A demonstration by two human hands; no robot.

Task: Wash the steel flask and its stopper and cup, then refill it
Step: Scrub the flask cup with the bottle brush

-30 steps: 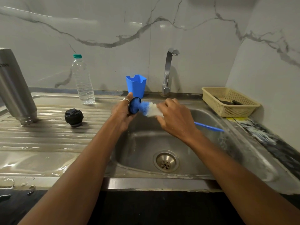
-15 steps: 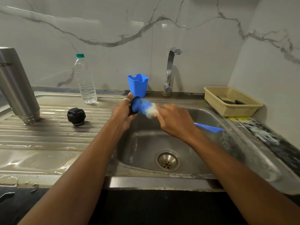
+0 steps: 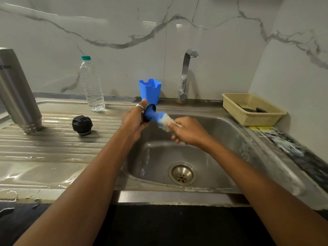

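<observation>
Your left hand (image 3: 133, 119) grips the round dark flask cup (image 3: 149, 112) on its side over the steel sink basin (image 3: 221, 139), while your right hand (image 3: 189, 132) is closed around the blue-and-white bristle bottle brush (image 3: 162, 118), bristles poking into the cup mouth. On the wet ribbed draining board (image 3: 53, 148) the black round stopper (image 3: 82, 124) sits apart from the tall steel flask (image 3: 16, 93), which stands mouth down at far left. Behind: clear plastic water bottle (image 3: 92, 84), blue plastic holder (image 3: 150, 90), chrome tap (image 3: 186, 75), beige plastic basket (image 3: 252, 109).
</observation>
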